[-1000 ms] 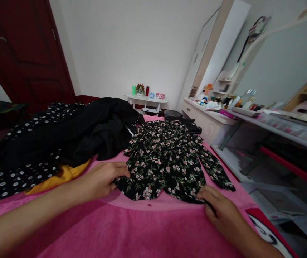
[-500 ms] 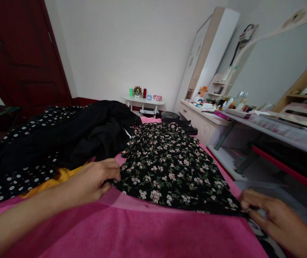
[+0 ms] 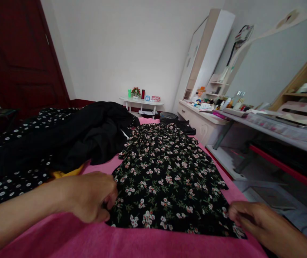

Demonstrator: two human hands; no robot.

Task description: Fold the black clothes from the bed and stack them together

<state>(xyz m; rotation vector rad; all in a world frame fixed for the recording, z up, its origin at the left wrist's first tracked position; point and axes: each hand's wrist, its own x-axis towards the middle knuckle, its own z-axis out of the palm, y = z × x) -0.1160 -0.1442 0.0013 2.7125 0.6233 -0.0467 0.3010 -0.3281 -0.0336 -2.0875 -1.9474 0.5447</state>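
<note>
A black garment with a small pink-and-white flower print point(image 3: 166, 175) lies spread over a pink bed cover point(image 3: 132, 243). My left hand point(image 3: 96, 197) pinches its near left edge, fingers closed on the cloth. At the near right edge, my right hand point(image 3: 252, 218) grips the fabric between thumb and fingers. The garment's near hem runs almost straight between both hands, lying low on the cover. Its far end narrows toward the foot of the bed, and its exact kind cannot be made out.
Left of the garment is a heap of black clothing point(image 3: 89, 132), with white-dotted black fabric point(image 3: 11, 182) and a yellow cloth point(image 3: 67, 173). A cluttered dressing table point(image 3: 215, 118) and a shelf desk point(image 3: 277, 130) stand along the right. A small white table point(image 3: 142, 101) stands by the far wall.
Both hands have drawn the near hem toward me and down, so the floral garment reaches further over the pink cover and lies flatter. My right hand has also shifted slightly left.
</note>
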